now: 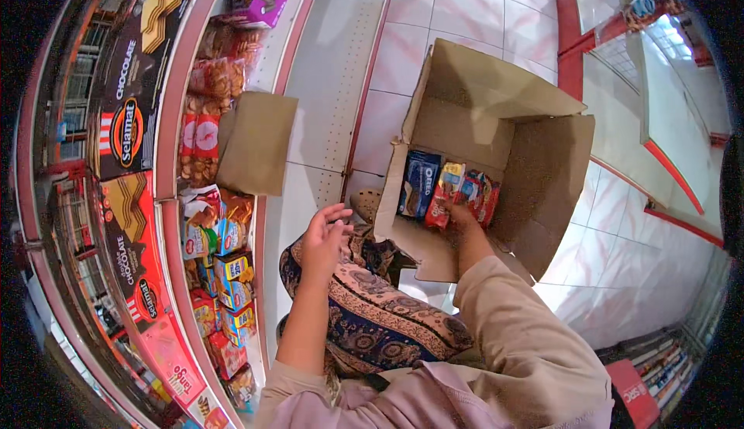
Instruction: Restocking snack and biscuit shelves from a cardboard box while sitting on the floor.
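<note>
An open cardboard box [540,190] stands on the tiled floor before me. Low in it lie a blue Oreo pack [418,185], a red and yellow snack pack [449,188] and several red packs [485,199]. My right hand [456,214] reaches into the box and touches the red and yellow pack; its fingers are partly hidden, so whether it grips the pack is unclear. My left hand [329,231] is raised over my knee beside the bottom shelf, fingers apart, holding nothing.
Shelves on the left hold bagged snacks [212,132], small boxed packs [232,283] and wafer boxes [125,97]. A brown cardboard piece [258,144] rests on one shelf. White and red shelving [616,109] stands at the right. My patterned-cloth knee is close to the box.
</note>
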